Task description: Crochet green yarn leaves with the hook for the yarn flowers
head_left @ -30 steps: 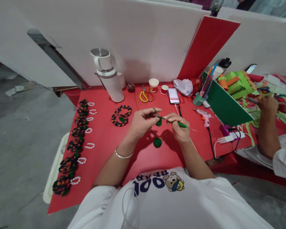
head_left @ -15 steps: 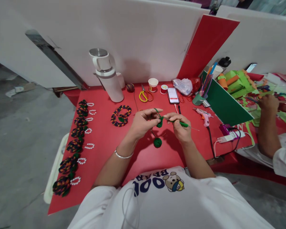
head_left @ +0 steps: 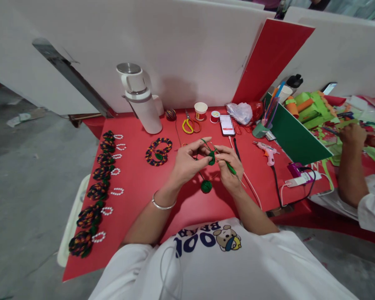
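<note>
Between both hands is a small piece of green crochet work (head_left: pixel 211 157). My left hand (head_left: pixel 190 160) pinches it at thumb and fingers, with green yarn running over the raised index finger. A crochet hook with a green handle (head_left: pixel 230 168) sits in my right hand (head_left: pixel 230 173), its tip up at the yarn beside the piece. Below the hands a ball of green yarn (head_left: pixel 206 186) lies on the red table (head_left: pixel 137 216). To the left of my hands rests a multicoloured crocheted strip with a green leaf-like part (head_left: pixel 158 152).
Multicoloured crocheted pieces (head_left: pixel 98 189) and white bead loops (head_left: pixel 117 191) line the left edge. Behind stand a thermos (head_left: pixel 145 110), scissors (head_left: pixel 189 125), a paper cup (head_left: pixel 201 111) and a phone (head_left: pixel 227 125). A glue gun (head_left: pixel 268 153) lies right; beyond a green divider (head_left: pixel 295 131) a co-worker's hand (head_left: pixel 353 135) works.
My right hand has shifted slightly left and down, and the hook has swung from nearly level to steeply slanted, tip up. The green piece has moved slightly right and up.
</note>
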